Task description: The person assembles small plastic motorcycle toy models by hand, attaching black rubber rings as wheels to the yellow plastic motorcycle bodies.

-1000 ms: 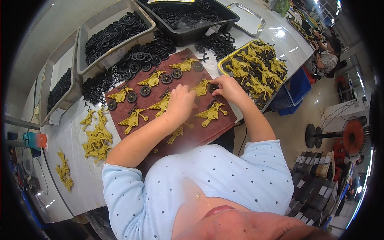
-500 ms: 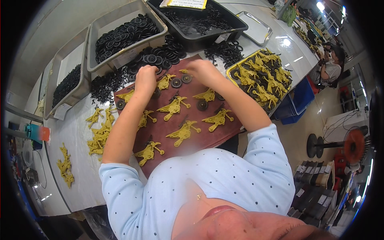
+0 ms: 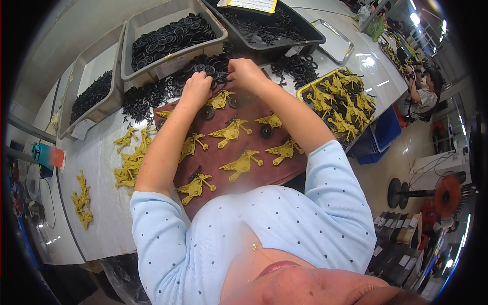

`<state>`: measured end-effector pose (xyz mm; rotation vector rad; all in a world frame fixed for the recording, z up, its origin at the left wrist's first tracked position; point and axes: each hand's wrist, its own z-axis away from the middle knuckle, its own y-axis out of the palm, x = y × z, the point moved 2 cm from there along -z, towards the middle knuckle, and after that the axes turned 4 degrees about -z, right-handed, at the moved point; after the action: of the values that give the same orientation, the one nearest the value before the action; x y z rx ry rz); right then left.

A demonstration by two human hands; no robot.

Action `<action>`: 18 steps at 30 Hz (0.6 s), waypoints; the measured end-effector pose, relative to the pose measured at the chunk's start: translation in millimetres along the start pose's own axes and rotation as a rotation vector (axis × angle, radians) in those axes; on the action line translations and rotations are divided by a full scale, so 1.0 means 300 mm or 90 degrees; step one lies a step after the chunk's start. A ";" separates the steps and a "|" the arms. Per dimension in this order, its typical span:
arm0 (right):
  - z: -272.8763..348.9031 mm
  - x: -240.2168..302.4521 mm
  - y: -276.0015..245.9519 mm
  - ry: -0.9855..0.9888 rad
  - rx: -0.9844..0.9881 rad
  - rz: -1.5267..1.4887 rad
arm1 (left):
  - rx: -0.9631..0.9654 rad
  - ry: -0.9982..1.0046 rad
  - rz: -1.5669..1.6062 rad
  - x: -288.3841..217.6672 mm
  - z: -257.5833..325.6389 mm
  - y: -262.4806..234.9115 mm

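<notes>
At the far side of the red-brown mat, both my hands reach to a heap of black spoked wheels. My left hand is closed, its fingertips beside a wheel; whatever it grips is hidden. My right hand has bent fingers against the heap's right side, their tips out of sight. Spread over the mat are several yellow plastic frames with small black parts fitted on them. Some frames have black wheels lying by them, one below my left hand.
Behind stand a grey bin of wheels, another grey bin and a black bin of small black parts. A yellow-rimmed tray at right holds yellow frames. Loose yellow frames lie left. Across the room is another person.
My right hand has moved forward and left from the mat to the wheel heap. My left hand has reached slightly farther forward into the wheels. The whole view has shifted a little.
</notes>
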<state>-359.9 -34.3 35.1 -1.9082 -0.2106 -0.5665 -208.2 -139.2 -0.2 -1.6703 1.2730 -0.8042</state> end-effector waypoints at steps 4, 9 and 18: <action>0.210 0.061 -0.135 -0.002 0.122 -0.137 | 0.006 -0.015 0.027 -0.005 -0.001 -0.002; 0.391 0.140 -0.156 0.208 0.308 -0.172 | 0.055 -0.046 0.035 0.011 -0.004 -0.008; 0.424 0.127 -0.090 0.060 0.280 0.009 | -0.047 -0.104 0.090 -0.031 0.058 -0.169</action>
<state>-301.0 87.6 36.8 -1.4533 -0.2389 -0.5484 -174.9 -120.5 38.6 -1.6462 1.3033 -0.5317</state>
